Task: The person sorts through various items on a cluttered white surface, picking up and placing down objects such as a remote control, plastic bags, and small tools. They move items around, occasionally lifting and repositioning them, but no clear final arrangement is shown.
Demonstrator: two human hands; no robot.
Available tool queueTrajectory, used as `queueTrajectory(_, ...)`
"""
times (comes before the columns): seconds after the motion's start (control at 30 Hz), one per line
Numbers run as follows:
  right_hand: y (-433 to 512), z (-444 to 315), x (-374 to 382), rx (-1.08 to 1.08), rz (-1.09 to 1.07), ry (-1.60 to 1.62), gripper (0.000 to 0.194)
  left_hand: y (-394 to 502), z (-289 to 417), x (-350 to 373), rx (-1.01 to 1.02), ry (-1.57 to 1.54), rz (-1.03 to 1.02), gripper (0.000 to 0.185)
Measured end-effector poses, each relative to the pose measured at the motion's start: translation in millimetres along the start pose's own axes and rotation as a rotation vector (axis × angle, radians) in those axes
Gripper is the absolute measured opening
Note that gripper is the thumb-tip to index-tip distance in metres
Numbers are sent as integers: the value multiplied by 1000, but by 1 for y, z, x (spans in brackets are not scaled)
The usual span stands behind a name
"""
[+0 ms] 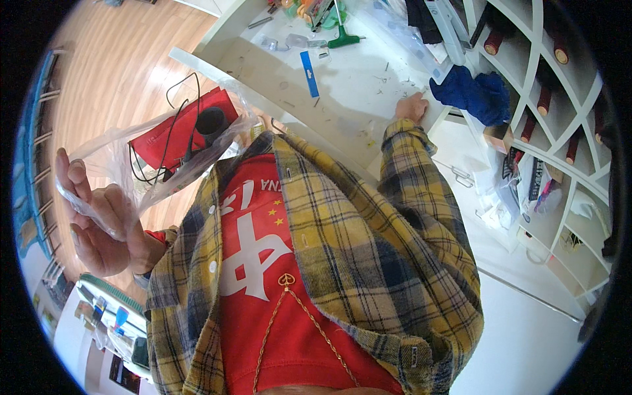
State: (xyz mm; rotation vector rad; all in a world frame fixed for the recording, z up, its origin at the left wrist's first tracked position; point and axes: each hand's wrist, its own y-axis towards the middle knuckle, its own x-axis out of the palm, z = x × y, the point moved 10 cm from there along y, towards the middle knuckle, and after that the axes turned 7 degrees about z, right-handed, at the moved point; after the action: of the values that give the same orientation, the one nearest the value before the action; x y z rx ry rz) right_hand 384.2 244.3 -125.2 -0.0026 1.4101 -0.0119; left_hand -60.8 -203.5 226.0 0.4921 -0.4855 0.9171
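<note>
My left hand (pixel 101 222) holds a clear plastic bag (pixel 116 140), its handle stretched across the fingers. Inside the bag are a red box or packet (pixel 160 140), a thin black cable (pixel 173 126) and a black cylindrical thing (pixel 211 122). At the near right corner of an open white drawer (pixel 355 108) is my right hand (pixel 412 107), its fingers curled against the drawer. Whether anything is pinched in them is hidden. Small scraps of debris (pixel 382 91) are scattered on the drawer bottom beside it.
The drawer holds a blue flat strip (pixel 309 74), a green T-handled tool (pixel 343 38) and clear plastic pieces (pixel 296 41). A dark blue cloth (pixel 471 94) lies on the right edge, beside a white lattice rack (pixel 535 64) of bottles. Wooden flooring (pixel 118 64) spreads at left.
</note>
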Motion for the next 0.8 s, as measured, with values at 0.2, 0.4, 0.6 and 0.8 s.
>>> queueTrajectory(0.2,-3,1,3,133,42,200,31,0,3,5,21,17,-11,81)
queueTrajectory(0.4,4,-60,-38,-271,299,694,13,0,8,5,49,115,7,81)
queueTrajectory(0.6,39,-94,-26,-162,181,477,16,-4,10,9,32,147,0,81)
queueTrajectory(0.8,42,-105,-13,-80,-90,238,28,-10,5,14,-5,192,19,85)
